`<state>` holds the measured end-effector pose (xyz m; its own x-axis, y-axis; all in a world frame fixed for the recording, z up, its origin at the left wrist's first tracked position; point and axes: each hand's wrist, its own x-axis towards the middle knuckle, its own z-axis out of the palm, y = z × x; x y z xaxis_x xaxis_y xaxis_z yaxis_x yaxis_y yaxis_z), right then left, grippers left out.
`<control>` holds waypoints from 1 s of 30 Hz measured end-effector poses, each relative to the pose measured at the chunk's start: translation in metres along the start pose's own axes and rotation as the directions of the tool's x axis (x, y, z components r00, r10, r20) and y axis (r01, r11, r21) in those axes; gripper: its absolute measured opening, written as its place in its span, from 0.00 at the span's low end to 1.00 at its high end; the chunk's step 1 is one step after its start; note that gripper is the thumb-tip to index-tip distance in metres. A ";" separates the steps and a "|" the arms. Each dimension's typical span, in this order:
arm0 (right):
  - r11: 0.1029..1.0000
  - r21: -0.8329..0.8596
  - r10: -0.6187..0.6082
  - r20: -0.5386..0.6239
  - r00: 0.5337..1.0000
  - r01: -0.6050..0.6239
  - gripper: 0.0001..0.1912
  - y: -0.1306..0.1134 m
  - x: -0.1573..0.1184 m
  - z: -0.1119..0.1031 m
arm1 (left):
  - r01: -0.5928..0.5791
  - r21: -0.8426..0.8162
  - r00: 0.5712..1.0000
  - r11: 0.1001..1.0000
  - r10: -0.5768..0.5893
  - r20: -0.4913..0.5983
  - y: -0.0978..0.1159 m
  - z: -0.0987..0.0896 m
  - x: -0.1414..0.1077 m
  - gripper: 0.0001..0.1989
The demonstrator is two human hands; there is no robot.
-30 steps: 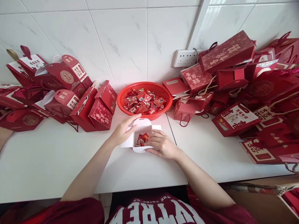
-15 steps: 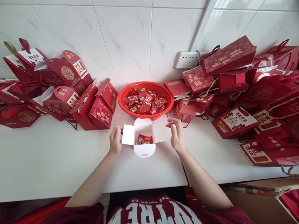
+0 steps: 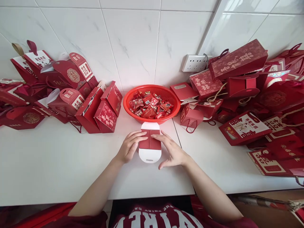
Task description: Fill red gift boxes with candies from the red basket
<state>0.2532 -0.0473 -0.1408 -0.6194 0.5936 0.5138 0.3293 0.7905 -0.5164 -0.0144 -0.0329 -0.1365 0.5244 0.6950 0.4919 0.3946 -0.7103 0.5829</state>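
Observation:
A small red gift box (image 3: 150,144) stands on the white table in front of me. Its two red side flaps are folded inward and meet at the middle. The white rounded flaps at its far and near ends stay spread outward. My left hand (image 3: 130,146) rests its fingertips on the left flap, fingers stretched. From the other side my right hand (image 3: 173,149) lays its fingertips on the right flap, thumb spread away. What is inside the box is now hidden. Just behind it is a red plastic basket (image 3: 177,104) with wrapped candies (image 3: 148,104) in it.
Red gift boxes (image 3: 108,115) are piled along the wall on the left, and a larger heap of gift boxes (image 3: 239,60) fills the right. A white power strip (image 3: 195,62) is fixed to the tiled wall (image 3: 133,41). A cardboard box (image 3: 266,209) sits below the table's right edge.
Both hands came inward and folded the two side flaps over the box opening, covering the candies inside. The view has shifted slightly left.

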 end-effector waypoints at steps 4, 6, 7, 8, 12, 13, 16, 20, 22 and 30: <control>0.995 0.033 0.092 -0.087 0.992 -0.089 0.35 -0.006 0.003 0.007 | 0.039 0.003 0.999 0.999 -0.039 -0.022 -0.001 0.002 0.001 0.20; 0.979 0.104 0.190 -0.189 0.963 -0.173 0.23 -0.012 0.005 0.015 | 0.034 -0.002 0.999 0.999 -0.034 -0.035 -0.002 0.004 0.001 0.20; 0.967 0.138 0.243 -0.248 0.938 -0.214 0.19 -0.015 0.007 0.020 | 0.025 -0.013 0.999 1.000 -0.025 -0.048 -0.002 0.005 0.001 0.21; 0.954 0.169 0.289 -0.308 0.907 -0.246 0.17 -0.017 0.008 0.024 | 0.019 -0.026 0.998 0.999 -0.021 -0.064 -0.002 0.007 0.002 0.22; 0.906 0.311 0.403 -0.430 0.808 -0.286 0.23 -0.018 0.012 0.039 | 0.117 -0.109 0.976 0.987 -0.134 -0.170 0.002 0.020 0.004 0.18; 0.892 0.345 0.427 -0.426 0.798 -0.293 0.26 -0.016 0.012 0.041 | 0.155 -0.167 0.960 0.974 -0.188 -0.209 0.003 0.025 0.005 0.21; 0.854 0.419 0.469 -0.367 0.803 -0.308 0.34 -0.008 0.009 0.043 | 0.232 -0.456 0.916 0.859 -0.351 -0.196 0.003 0.035 0.007 0.37; 0.792 0.539 0.477 -0.252 0.842 -0.287 0.41 0.000 0.005 0.039 | 0.387 -0.716 0.891 0.581 -0.436 0.128 -0.001 0.035 0.012 0.32; 0.778 0.562 0.465 -0.216 0.859 -0.280 0.41 0.002 0.005 0.034 | 0.415 -0.748 0.879 0.517 -0.440 0.184 -0.002 0.032 0.013 0.29; 0.696 0.679 0.399 -0.099 0.911 -0.232 0.50 0.002 0.005 0.018 | 0.462 -0.776 0.850 0.430 -0.463 0.249 0.006 0.022 0.006 0.29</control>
<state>0.2379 -0.0456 -0.1519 -0.3628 0.8716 0.3296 -0.1114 0.3105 -0.9440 0.0077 -0.0351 -0.1441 0.4510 0.8924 -0.0129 -0.1734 0.1018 0.9796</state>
